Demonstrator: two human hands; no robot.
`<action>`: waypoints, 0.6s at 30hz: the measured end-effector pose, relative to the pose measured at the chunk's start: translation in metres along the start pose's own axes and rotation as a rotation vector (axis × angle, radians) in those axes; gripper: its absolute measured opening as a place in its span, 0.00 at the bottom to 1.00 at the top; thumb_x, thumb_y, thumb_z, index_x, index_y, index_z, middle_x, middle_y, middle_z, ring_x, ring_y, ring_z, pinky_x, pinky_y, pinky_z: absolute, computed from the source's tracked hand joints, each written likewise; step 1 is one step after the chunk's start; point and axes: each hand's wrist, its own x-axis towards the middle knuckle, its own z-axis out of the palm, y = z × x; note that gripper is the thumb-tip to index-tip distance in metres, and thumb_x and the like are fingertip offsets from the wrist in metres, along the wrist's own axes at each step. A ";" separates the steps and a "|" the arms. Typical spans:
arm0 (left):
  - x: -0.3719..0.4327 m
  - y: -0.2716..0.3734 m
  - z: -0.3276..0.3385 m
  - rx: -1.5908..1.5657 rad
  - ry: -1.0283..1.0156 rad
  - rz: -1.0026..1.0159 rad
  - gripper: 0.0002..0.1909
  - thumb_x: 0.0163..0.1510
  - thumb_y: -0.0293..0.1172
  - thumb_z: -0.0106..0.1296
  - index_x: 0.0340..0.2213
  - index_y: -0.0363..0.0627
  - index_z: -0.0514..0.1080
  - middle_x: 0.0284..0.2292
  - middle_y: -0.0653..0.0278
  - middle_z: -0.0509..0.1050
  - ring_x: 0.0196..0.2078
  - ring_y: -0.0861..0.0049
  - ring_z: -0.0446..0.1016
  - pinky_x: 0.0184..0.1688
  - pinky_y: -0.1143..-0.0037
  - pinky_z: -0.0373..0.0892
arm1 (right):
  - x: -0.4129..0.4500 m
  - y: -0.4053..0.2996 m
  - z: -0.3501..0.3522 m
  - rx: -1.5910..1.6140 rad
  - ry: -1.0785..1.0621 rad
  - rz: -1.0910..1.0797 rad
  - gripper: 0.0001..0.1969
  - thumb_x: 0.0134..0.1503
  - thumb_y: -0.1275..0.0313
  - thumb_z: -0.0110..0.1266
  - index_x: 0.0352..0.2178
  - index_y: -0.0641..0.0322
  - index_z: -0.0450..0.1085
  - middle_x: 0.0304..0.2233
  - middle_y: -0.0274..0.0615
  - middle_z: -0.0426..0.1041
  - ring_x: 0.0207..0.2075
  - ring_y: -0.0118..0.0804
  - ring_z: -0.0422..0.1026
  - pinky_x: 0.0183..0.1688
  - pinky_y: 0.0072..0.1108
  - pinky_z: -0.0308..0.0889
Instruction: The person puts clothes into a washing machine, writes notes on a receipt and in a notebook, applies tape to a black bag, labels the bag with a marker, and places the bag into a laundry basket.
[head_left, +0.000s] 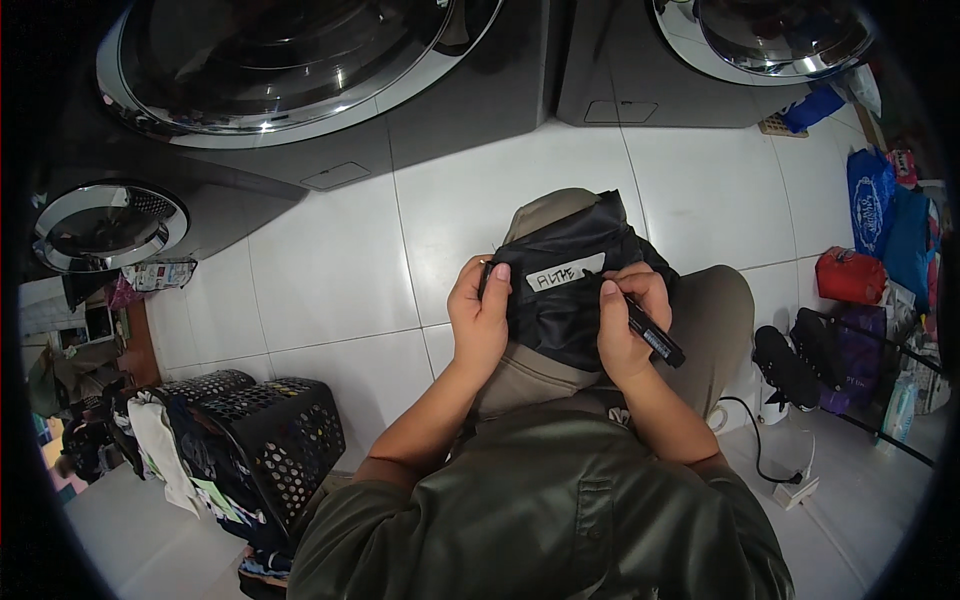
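Across my lap lies a black fabric bundle (559, 330), possibly a bag, with a white label strip (566, 273) that bears handwriting. My right hand (630, 322) grips a black marker pen (656, 339), its tip end at the right part of the strip and its back end pointing down to the right. At the bundle's left edge, my left hand (480, 319) pinches between thumb and fingers. A small dark piece shows in that pinch; whether it is fabric or a pen cap cannot be made out.
Front-loading washing machines (465, 112) stand ahead on the white tiled floor (330, 262). Black perforated laundry baskets (289, 450) with clothes stand at left. Right are black shoes (784, 367), a red pouch (849, 274), a blue bag (870, 202) and a power strip (795, 491) with a cord.
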 end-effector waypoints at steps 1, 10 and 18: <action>0.000 0.000 0.000 -0.003 -0.003 0.007 0.12 0.55 0.33 0.41 0.23 0.39 0.64 0.21 0.74 0.59 0.25 0.89 0.54 0.29 0.86 0.53 | 0.001 -0.001 0.001 0.001 0.001 0.002 0.05 0.46 0.80 0.49 0.23 0.66 0.60 0.21 0.43 0.65 0.22 0.31 0.64 0.27 0.17 0.60; 0.000 0.003 0.002 0.004 0.011 0.000 0.13 0.55 0.33 0.41 0.21 0.40 0.63 0.21 0.73 0.60 0.25 0.88 0.54 0.29 0.86 0.53 | 0.002 0.003 0.003 -0.054 -0.058 -0.026 0.05 0.45 0.80 0.50 0.22 0.66 0.60 0.21 0.43 0.65 0.22 0.32 0.65 0.26 0.17 0.61; 0.000 0.002 0.001 0.015 0.006 -0.012 0.12 0.55 0.34 0.41 0.22 0.40 0.64 0.20 0.74 0.60 0.24 0.89 0.54 0.29 0.86 0.53 | 0.003 0.004 0.004 -0.079 -0.077 -0.029 0.06 0.44 0.82 0.49 0.21 0.66 0.59 0.20 0.43 0.65 0.21 0.30 0.64 0.25 0.16 0.61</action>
